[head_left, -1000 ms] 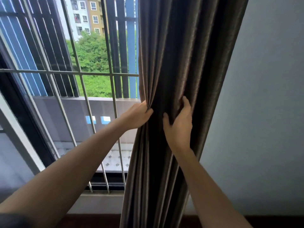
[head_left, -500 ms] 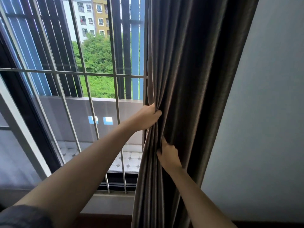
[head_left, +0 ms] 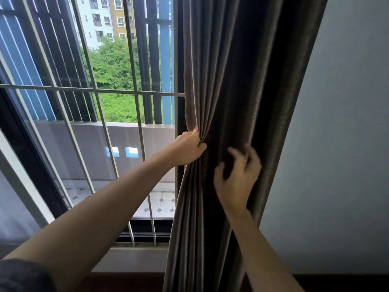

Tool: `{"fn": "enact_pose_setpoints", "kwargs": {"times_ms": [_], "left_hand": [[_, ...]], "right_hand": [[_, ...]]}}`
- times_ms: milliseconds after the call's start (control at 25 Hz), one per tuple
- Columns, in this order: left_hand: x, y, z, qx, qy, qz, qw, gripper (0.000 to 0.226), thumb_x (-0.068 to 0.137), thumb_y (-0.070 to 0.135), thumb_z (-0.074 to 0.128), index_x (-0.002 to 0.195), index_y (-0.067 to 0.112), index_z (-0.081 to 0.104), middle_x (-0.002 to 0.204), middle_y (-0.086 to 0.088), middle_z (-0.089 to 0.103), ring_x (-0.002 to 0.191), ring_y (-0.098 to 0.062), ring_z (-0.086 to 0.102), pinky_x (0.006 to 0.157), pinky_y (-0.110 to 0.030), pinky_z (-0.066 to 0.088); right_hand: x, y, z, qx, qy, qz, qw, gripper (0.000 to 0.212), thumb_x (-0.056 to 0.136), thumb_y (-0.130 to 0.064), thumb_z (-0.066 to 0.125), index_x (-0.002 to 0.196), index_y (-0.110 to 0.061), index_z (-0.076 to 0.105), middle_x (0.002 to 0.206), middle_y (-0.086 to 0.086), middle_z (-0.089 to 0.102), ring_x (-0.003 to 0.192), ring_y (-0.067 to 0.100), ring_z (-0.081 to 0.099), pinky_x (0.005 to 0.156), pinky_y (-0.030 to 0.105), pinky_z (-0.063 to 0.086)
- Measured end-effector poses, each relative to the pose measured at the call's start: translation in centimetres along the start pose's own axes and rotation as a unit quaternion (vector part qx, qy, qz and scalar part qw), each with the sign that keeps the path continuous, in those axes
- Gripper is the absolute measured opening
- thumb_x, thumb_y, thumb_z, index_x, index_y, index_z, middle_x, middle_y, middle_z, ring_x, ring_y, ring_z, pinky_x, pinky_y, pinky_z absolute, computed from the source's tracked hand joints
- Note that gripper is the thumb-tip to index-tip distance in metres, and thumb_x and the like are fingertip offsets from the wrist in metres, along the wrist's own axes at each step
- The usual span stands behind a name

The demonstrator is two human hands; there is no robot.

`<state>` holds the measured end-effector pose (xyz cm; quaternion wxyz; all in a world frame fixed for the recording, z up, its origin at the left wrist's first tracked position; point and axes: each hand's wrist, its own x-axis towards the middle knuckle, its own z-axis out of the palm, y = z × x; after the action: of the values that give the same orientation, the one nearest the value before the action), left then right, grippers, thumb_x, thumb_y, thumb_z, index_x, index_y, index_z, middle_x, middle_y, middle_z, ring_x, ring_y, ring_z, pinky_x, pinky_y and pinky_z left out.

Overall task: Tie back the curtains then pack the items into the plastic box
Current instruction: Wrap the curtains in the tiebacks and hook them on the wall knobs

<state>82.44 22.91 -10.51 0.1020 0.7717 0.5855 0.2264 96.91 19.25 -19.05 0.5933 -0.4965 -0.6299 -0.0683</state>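
Observation:
A dark brown pleated curtain (head_left: pixel 235 81) hangs at the right side of the window, gathered into folds. My left hand (head_left: pixel 187 149) is closed on the curtain's left edge, pinching several pleats together at mid height. My right hand (head_left: pixel 237 178) is in front of the folds a little lower and to the right, blurred, fingers spread and curled against the fabric without a clear grip. No tie-back and no plastic box are in view.
Left of the curtain is a window with pale metal bars (head_left: pixel 101 91) and a dark frame (head_left: pixel 31 165). A bare grey wall (head_left: pixel 341 144) stands to the right. A dark floor strip (head_left: pixel 126 281) runs along the bottom.
My left hand kept its grip on the curtain edge while the bundle shifted right. My right hand dropped low on the folds, then came back up and opened its fingers.

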Motion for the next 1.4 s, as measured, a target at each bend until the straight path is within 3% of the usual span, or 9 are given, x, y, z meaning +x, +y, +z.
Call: {"fn": "enact_pose_setpoints", "kwargs": {"times_ms": [160, 360, 560, 760, 880, 960, 1000, 1200, 1400], "left_hand": [[-0.3, 0.3, -0.2, -0.014, -0.010, 0.002, 1.000, 0.035, 0.091, 0.018, 0.040, 0.122, 0.002, 0.036, 0.091, -0.009, 0.052, 0.087, -0.033, 0.054, 0.076, -0.036, 0.042], [0.0, 0.6, 0.1, -0.014, -0.012, -0.018, 1.000, 0.045, 0.091, 0.018, 0.039, 0.132, 0.001, 0.030, 0.105, -0.019, 0.058, 0.099, -0.039, 0.056, 0.083, -0.037, 0.045], [0.0, 2.1, 0.3, -0.081, -0.045, -0.016, 0.996, 0.044, 0.091, 0.027, 0.045, 0.131, 0.009, 0.038, 0.112, -0.010, 0.057, 0.097, -0.023, 0.055, 0.081, -0.029, 0.041], [0.5, 2.0, 1.4, -0.014, 0.053, -0.011, 0.998, 0.050, 0.087, 0.037, 0.053, 0.127, 0.009, 0.039, 0.100, -0.006, 0.058, 0.090, -0.027, 0.062, 0.075, -0.039, 0.053], [0.9, 1.1, 0.8, -0.003, 0.030, -0.039, 0.999, 0.050, 0.091, 0.023, 0.047, 0.134, 0.005, 0.031, 0.117, -0.019, 0.056, 0.102, -0.039, 0.057, 0.086, -0.046, 0.050], [0.7, 0.8, 0.5, -0.014, 0.018, -0.036, 0.999, 0.054, 0.091, 0.020, 0.045, 0.139, 0.006, 0.024, 0.126, -0.021, 0.051, 0.107, -0.040, 0.054, 0.092, -0.045, 0.047], [0.6, 0.7, 0.5, -0.022, 0.016, -0.033, 0.999, 0.055, 0.091, 0.020, 0.044, 0.141, 0.007, 0.022, 0.129, -0.020, 0.050, 0.108, -0.039, 0.054, 0.092, -0.043, 0.046], [0.8, 0.6, 0.8, -0.039, 0.016, -0.036, 0.998, 0.059, 0.089, 0.022, 0.042, 0.143, 0.011, 0.019, 0.132, -0.020, 0.047, 0.110, -0.042, 0.052, 0.094, -0.044, 0.044], [0.9, 1.8, 1.1, -0.061, 0.006, -0.031, 0.998, 0.043, 0.093, 0.018, 0.040, 0.134, 0.007, 0.032, 0.126, -0.021, 0.051, 0.110, -0.041, 0.052, 0.096, -0.045, 0.044]], "right_hand": [[5.2, 0.5, -0.5, 0.117, -0.097, 0.144, 0.978, 0.078, 0.087, -0.012, 0.063, 0.146, -0.016, 0.013, 0.145, 0.013, 0.037, 0.127, 0.022, 0.046, 0.103, 0.032, 0.040], [0.7, 2.6, 1.5, 0.026, -0.399, 0.133, 0.907, 0.063, 0.091, -0.006, 0.051, 0.146, -0.015, 0.021, 0.126, 0.013, 0.059, 0.108, 0.024, 0.062, 0.093, 0.027, 0.047], [-2.1, 1.6, 2.6, 0.054, -0.466, 0.135, 0.873, 0.078, 0.080, -0.008, 0.054, 0.146, -0.017, 0.013, 0.125, 0.012, 0.056, 0.110, 0.028, 0.059, 0.094, 0.031, 0.047], [-3.4, 0.3, 1.6, 0.030, -0.537, 0.101, 0.837, 0.077, 0.074, -0.012, 0.050, 0.144, -0.018, 0.020, 0.124, 0.015, 0.055, 0.107, 0.028, 0.058, 0.097, 0.037, 0.046], [-1.4, 0.5, -0.6, -0.003, -0.233, 0.010, 0.972, 0.059, 0.077, -0.011, 0.056, 0.134, -0.020, 0.044, 0.135, 0.009, 0.052, 0.127, 0.022, 0.046, 0.111, 0.042, 0.033], [2.0, 0.8, -2.7, 0.015, 0.015, 0.050, 0.999, 0.065, 0.080, -0.016, 0.063, 0.139, -0.016, 0.035, 0.149, 0.012, 0.034, 0.138, 0.020, 0.028, 0.116, 0.043, 0.022], [3.7, 1.1, -3.7, 0.045, 0.026, 0.113, 0.992, 0.076, 0.081, -0.020, 0.066, 0.144, -0.017, 0.024, 0.153, 0.011, 0.024, 0.139, 0.017, 0.024, 0.115, 0.038, 0.021], [3.2, 4.1, -1.9, 0.023, -0.320, 0.158, 0.934, 0.063, 0.089, -0.001, 0.050, 0.145, -0.013, 0.023, 0.119, 0.020, 0.061, 0.107, 0.037, 0.060, 0.078, 0.022, 0.040], [-1.8, 3.4, 2.1, 0.080, -0.446, 0.148, 0.879, 0.061, 0.090, 0.004, 0.039, 0.145, -0.014, 0.020, 0.116, 0.013, 0.061, 0.107, 0.027, 0.060, 0.098, 0.035, 0.047]]}}
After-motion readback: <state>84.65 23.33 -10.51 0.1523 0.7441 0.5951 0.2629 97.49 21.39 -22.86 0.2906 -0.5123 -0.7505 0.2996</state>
